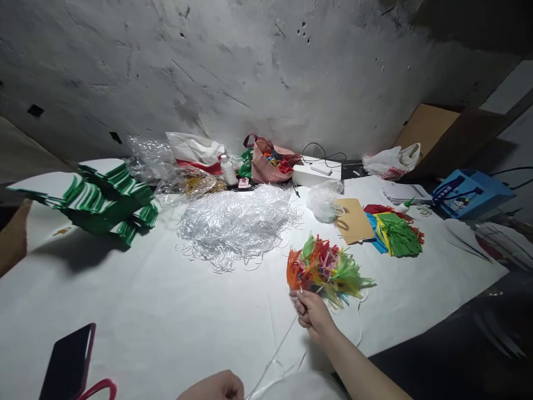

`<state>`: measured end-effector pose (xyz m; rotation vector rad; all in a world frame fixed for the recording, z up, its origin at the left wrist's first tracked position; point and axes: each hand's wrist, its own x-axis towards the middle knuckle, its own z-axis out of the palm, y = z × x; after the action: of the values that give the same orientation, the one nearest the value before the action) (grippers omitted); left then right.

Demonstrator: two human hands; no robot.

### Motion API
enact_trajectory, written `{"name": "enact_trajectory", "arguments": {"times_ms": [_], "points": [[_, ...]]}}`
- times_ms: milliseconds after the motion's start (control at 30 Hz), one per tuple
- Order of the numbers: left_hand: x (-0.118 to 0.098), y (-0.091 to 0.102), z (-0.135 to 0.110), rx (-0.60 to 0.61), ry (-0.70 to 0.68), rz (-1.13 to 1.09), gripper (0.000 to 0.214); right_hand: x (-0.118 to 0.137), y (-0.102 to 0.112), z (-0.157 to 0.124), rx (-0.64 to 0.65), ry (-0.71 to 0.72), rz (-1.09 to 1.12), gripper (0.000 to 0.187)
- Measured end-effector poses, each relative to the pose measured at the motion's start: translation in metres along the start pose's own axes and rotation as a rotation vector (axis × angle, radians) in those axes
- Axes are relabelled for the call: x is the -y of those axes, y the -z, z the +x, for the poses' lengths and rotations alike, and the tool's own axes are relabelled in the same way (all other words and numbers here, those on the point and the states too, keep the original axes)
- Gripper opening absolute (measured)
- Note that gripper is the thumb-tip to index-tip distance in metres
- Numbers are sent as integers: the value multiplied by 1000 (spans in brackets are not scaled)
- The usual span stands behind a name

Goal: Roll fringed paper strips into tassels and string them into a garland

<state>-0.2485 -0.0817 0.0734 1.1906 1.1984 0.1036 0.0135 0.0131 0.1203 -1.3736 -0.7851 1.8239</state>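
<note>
My right hand (pixel 313 315) is closed at the near edge of a bundle of fringed paper tassels (pixel 320 264) in orange, red, green and yellow. Its fingers pinch a white string (pixel 280 347), which runs from the tassels down toward my left hand (pixel 219 386). That hand is a loose fist at the bottom edge, partly cut off, with the string leading to its fingers. More of the string hangs in loops at the right and near the table edge.
A heap of white plastic strands (pixel 237 222) lies mid-table. Green fringed paper (pixel 108 200) is at left, a phone (pixel 69 364) and red handle (pixel 102 386) near front left. Cardboard (pixel 355 221), more fringed paper (pixel 397 236) and a blue bag (pixel 470 194) stand right.
</note>
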Motion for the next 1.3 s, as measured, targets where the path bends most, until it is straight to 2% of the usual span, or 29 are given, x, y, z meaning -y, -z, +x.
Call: {"name": "enact_trajectory", "arguments": {"times_ms": [33, 67, 133, 200, 233, 300, 333, 367, 433, 500, 567, 633, 700, 767, 833, 900, 1000, 1067, 1133, 1200, 1300], "points": [[-1, 15, -4, -102, -23, 44, 10, -2, 9, -4, -17, 31, -66, 55], [-4, 31, -7, -223, -55, 85, 15, -5, 17, -9, -30, 61, -139, 55], [-23, 56, -4, -452, -131, 160, 21, -14, 32, -21, -48, 113, -301, 50], [-59, 65, 13, -588, -231, 245, 30, -24, 43, -36, -66, 160, -465, 41], [-81, 63, 27, -606, -300, 287, 33, -29, 47, -44, -77, 178, -541, 38], [-130, 44, 60, -550, -520, 434, 33, -38, 54, -59, -101, 200, -654, 33], [-154, 30, 79, -470, -629, 523, 33, -40, 57, -66, -105, 204, -709, 31], [-175, 14, 98, -327, -790, 793, 39, -42, 60, -73, -99, 204, -785, 29], [-208, -17, 135, -141, -918, 951, 37, -43, 65, -85, -74, 196, -994, 26], [-226, -40, 167, -4, -977, 1073, 26, -43, 70, -95, -59, 175, -1203, 27], [-232, -51, 193, 78, -1000, 1172, 19, -42, 76, -102, -73, 154, -1301, 28], [-233, -51, 209, 102, -1009, 1247, 17, -43, 83, -108, -86, 137, -1314, 28], [-234, -42, 213, 76, -1009, 1293, 16, -42, 93, -113, -106, 116, -1284, 27], [-237, -26, 205, 11, -999, 1319, 18, -40, 105, -117, -158, 93, -1228, 27], [-240, -6, 184, -83, -976, 1327, 19, -33, 118, -119, -239, 113, -1170, 31], [-241, 15, 153, -197, -940, 1323, 17, -23, 128, -118, -339, 232, -1092, 34], [-235, 40, 97, -402, -872, 1309, 21, 0, 134, -109, -436, 493, -968, 33], [-222, 49, 62, -555, -823, 1308, 20, 19, 131, -99, -386, 624, -975, 30], [-204, 52, 34, -637, -777, 1285, 19, 39, 122, -90, -311, 726, -988, 28], [-183, 51, 15, -655, -717, 1241, 19, 58, 110, -83, -240, 791, -982, 27], [-149, 44, 2, -636, -580, 1166, 16, 80, 88, -76, -69, 822, -1012, 26]]}}
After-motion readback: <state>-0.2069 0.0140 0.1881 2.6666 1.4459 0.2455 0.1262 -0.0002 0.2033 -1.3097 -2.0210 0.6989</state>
